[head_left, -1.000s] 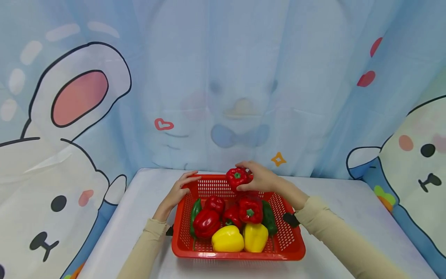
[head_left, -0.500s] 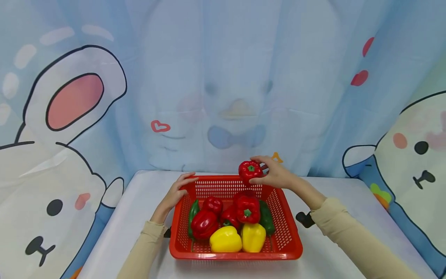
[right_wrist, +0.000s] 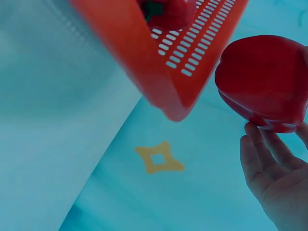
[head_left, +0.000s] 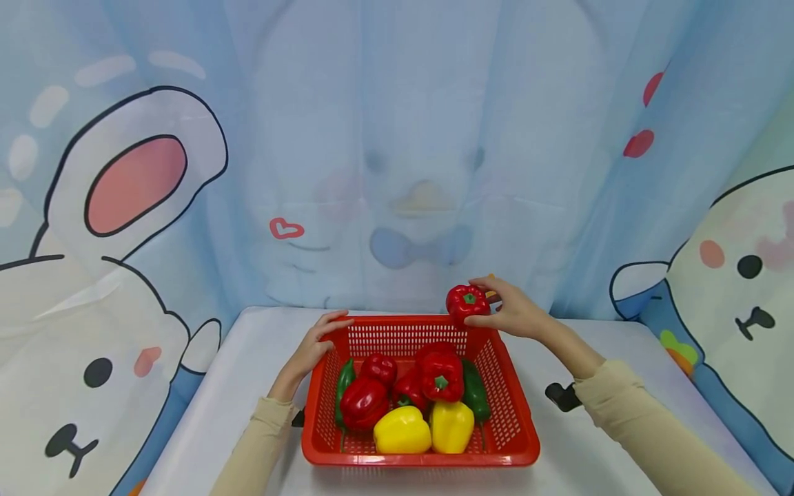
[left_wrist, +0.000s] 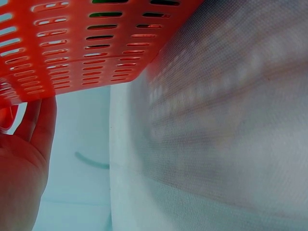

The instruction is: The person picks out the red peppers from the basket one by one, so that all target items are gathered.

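In the head view my right hand [head_left: 511, 310] holds a red bell pepper [head_left: 466, 303] between thumb and fingers. Its green stem faces me, above the far right corner of a red plastic basket [head_left: 422, 460]. The right wrist view shows this pepper [right_wrist: 264, 79] raised beside the basket corner, fingertips at its underside. My left hand [head_left: 310, 351] grips the basket's rim at the far left corner. Inside lie several red bell peppers [head_left: 364, 401], two yellow bell peppers [head_left: 402, 430] and, at the sides, long green peppers [head_left: 475, 390].
The basket stands on a table with a white cloth [head_left: 577, 441]. Behind the table hangs a light blue curtain [head_left: 422, 138] printed with cartoon animals. A black wrist camera mount [head_left: 561, 397] sits by the right sleeve.
My right hand has carried the red bell pepper rightward, from over the basket's far middle to its far right corner. The left hand stays on the rim.
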Motion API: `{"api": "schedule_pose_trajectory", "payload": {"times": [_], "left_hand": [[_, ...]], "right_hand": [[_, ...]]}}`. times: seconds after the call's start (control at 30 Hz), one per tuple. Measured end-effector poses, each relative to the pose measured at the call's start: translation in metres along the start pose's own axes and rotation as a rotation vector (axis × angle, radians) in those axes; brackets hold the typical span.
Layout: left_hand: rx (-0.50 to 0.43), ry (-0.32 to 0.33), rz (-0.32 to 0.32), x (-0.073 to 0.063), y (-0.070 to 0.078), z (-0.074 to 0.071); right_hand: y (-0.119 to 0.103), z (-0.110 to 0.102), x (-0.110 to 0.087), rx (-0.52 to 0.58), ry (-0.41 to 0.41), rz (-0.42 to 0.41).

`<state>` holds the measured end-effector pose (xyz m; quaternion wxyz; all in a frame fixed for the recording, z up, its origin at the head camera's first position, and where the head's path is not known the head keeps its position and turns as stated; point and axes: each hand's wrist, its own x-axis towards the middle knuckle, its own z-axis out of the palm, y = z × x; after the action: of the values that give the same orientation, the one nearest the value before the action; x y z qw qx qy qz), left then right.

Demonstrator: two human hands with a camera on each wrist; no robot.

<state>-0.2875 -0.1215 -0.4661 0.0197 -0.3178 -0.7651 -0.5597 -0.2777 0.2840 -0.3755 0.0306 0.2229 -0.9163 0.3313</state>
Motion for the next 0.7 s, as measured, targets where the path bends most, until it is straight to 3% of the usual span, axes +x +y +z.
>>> {"api": "schedule_pose_trajectory", "payload": {"times": [0.3,0.7], "left_hand": [[-0.007,-0.004,0.004,0.000,0.000,-0.001],[-0.008,-0.006,-0.005,0.000,-0.001,0.000]], "right_hand": [[0.012,-0.008,-0.010,-0.021,0.035,0.071],[0.032,-0.020,-0.021,0.041,0.064,0.137]]}}
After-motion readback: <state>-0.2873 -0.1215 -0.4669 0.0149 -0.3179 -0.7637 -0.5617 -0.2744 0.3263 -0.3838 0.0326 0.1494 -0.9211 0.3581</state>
